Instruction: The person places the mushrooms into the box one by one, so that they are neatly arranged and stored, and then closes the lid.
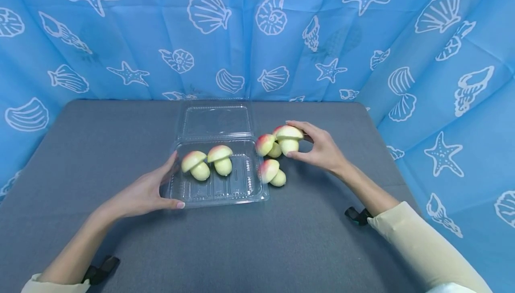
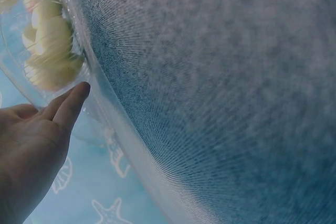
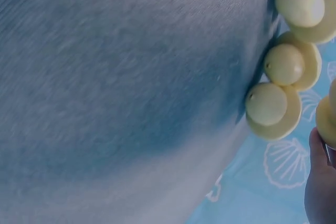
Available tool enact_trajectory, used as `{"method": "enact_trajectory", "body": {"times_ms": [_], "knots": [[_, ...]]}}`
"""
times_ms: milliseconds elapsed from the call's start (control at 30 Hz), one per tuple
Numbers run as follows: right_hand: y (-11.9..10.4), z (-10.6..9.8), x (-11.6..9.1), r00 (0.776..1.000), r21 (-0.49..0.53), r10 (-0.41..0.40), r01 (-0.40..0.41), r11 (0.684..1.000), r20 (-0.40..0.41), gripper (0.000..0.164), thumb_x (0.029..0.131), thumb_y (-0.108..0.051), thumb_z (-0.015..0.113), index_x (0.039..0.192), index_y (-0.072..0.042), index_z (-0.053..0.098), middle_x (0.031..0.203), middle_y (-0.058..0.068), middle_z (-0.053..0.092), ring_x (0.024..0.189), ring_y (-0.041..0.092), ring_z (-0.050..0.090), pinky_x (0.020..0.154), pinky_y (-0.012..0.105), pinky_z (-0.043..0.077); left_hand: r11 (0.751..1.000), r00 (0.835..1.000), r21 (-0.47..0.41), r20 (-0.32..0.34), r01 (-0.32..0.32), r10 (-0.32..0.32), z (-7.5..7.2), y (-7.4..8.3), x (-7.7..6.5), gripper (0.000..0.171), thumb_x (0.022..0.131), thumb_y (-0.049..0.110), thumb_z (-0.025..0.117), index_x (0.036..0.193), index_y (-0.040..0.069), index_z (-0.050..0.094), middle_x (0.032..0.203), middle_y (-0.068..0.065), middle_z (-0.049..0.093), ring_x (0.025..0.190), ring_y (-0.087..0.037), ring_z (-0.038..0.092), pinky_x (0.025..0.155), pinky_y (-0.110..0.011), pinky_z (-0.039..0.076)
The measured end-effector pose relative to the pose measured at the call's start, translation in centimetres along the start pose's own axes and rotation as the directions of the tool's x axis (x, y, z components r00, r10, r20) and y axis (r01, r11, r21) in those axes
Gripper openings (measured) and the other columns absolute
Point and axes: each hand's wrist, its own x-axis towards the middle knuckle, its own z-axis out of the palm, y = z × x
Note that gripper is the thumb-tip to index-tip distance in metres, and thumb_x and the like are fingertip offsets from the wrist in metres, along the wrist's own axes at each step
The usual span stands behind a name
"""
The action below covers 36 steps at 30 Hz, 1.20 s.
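A clear plastic clamshell container (image 1: 237, 197) lies with its lid (image 1: 217, 121) folded back, away from me. Inside its left half are two toy mushrooms with pale stems and red-tinged caps, a left one (image 1: 194, 161) and a right one (image 1: 220, 153). My left hand (image 1: 149, 190) touches the container's left side, fingers stretched out along the rim and thumb at the front corner. Between thumb and fingers my right hand (image 1: 319, 147) holds another toy mushroom (image 1: 289, 138), raised just right of the container. In the right wrist view this mushroom (image 3: 326, 121) is cut off by the frame edge.
More toy mushrooms lie beside the container's right edge, a nearer one (image 1: 270, 171) and a farther one (image 1: 264, 144); another is partly hidden behind the held one. A grey cloth covers the table (image 1: 241, 248). A blue curtain (image 1: 241, 38) with shell prints hangs behind and at the right.
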Motion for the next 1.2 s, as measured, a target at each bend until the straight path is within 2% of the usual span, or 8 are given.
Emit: {"method": "enact_trajectory", "body": {"times_ms": [333, 533, 600, 833, 967, 1200], "knots": [[-0.8, 1.5, 0.9, 0.997, 0.088, -0.056, 0.051, 0.995, 0.055, 0.070, 0.072, 0.004, 0.086, 0.134, 0.009, 0.054, 0.126, 0.022, 0.060, 0.110, 0.029, 0.061, 0.096, 0.025, 0.051, 1.000, 1.000, -0.013, 0.008, -0.001, 0.001, -0.1, 0.3, -0.1, 0.127, 0.077, 0.047, 0.084, 0.159, 0.007, -0.004, 0.163, -0.024, 0.012, 0.140, -0.046, 0.032, 0.110, -0.061, 0.032], [1.3, 2.9, 1.1, 0.992, 0.038, -0.097, 0.094, 0.995, 0.075, 0.075, 0.072, -0.013, 0.091, 0.138, -0.005, 0.057, 0.130, 0.009, 0.063, 0.111, 0.022, 0.062, 0.094, 0.035, 0.052, 1.000, 1.000, -0.020, 0.010, -0.005, 0.005, 0.0, 0.2, 0.0, 0.127, 0.077, 0.047, 0.084, 0.159, 0.007, -0.004, 0.162, -0.025, 0.012, 0.140, -0.046, 0.033, 0.110, -0.059, 0.033], [1.4, 3.2, 1.2, 0.990, 0.032, -0.110, 0.107, 0.994, 0.087, 0.075, 0.072, -0.017, 0.091, 0.139, -0.008, 0.057, 0.131, 0.007, 0.062, 0.112, 0.020, 0.061, 0.094, 0.036, 0.052, 1.000, 1.000, -0.019, 0.011, -0.002, 0.002, 0.0, 0.2, 0.0, 0.127, 0.077, 0.047, 0.084, 0.159, 0.007, -0.004, 0.162, -0.025, 0.012, 0.140, -0.045, 0.033, 0.110, -0.059, 0.033], [0.5, 4.0, 1.9, 0.981, 0.029, -0.156, 0.154, 0.988, 0.117, 0.074, 0.073, -0.023, 0.090, 0.139, -0.011, 0.058, 0.136, 0.004, 0.058, 0.121, 0.019, 0.053, 0.095, 0.038, 0.051, 1.000, 1.000, -0.015, 0.017, 0.008, -0.008, -0.2, 0.3, 0.0, 0.127, 0.077, 0.047, 0.084, 0.159, 0.007, -0.005, 0.163, -0.025, 0.011, 0.140, -0.046, 0.032, 0.109, -0.059, 0.034], [0.1, 4.7, 2.3, 0.972, 0.027, -0.184, 0.182, 0.983, 0.148, 0.075, 0.072, -0.026, 0.091, 0.138, -0.011, 0.058, 0.134, 0.004, 0.059, 0.121, 0.018, 0.053, 0.097, 0.039, 0.049, 1.000, 1.000, -0.007, 0.018, 0.005, -0.005, -0.3, 0.4, 0.0, 0.126, 0.078, 0.047, 0.083, 0.159, 0.007, -0.004, 0.162, -0.026, 0.012, 0.139, -0.047, 0.033, 0.109, -0.060, 0.034], [-0.8, 6.3, 2.7, 0.954, 0.099, -0.209, 0.191, 0.977, 0.213, 0.075, 0.074, -0.026, 0.090, 0.139, -0.008, 0.057, 0.133, 0.004, 0.060, 0.120, 0.017, 0.055, 0.094, 0.034, 0.051, 1.000, 1.000, -0.013, 0.016, 0.005, -0.005, 0.0, 0.2, -0.1, 0.127, 0.077, 0.049, 0.083, 0.159, 0.007, -0.004, 0.163, -0.024, 0.011, 0.141, -0.046, 0.031, 0.110, -0.060, 0.032]]}}
